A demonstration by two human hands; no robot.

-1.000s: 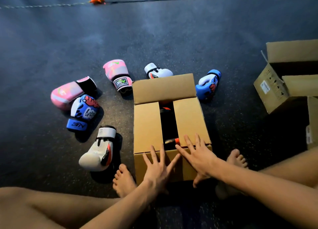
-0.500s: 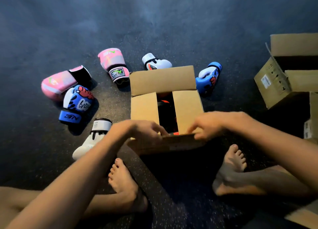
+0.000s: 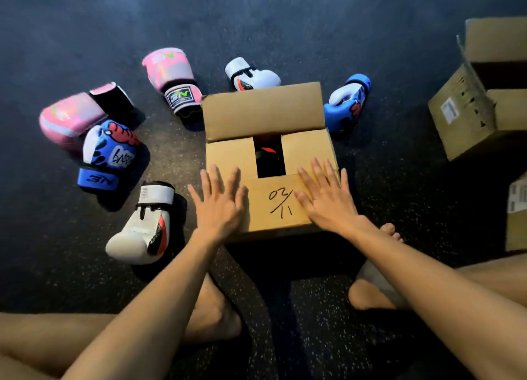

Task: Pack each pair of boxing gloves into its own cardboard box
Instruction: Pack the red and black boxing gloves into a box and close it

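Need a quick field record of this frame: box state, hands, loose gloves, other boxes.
box: cardboard box on the floor, near flap marked "02/11" folded down, far flap up, gap shows dark contents
left hand: flat, fingers spread, on near flap
right hand: flat, fingers spread, on near flap
loose gloves: six; two pink gloves, two blue gloves, two white gloves
other boxes: open box at right, another cut off at right edge

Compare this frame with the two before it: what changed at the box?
The near flap, gripped and lifted half a second ago, is now folded down over the cardboard box. The left hand and right hand have let go and press flat on it. The far flap stays open.
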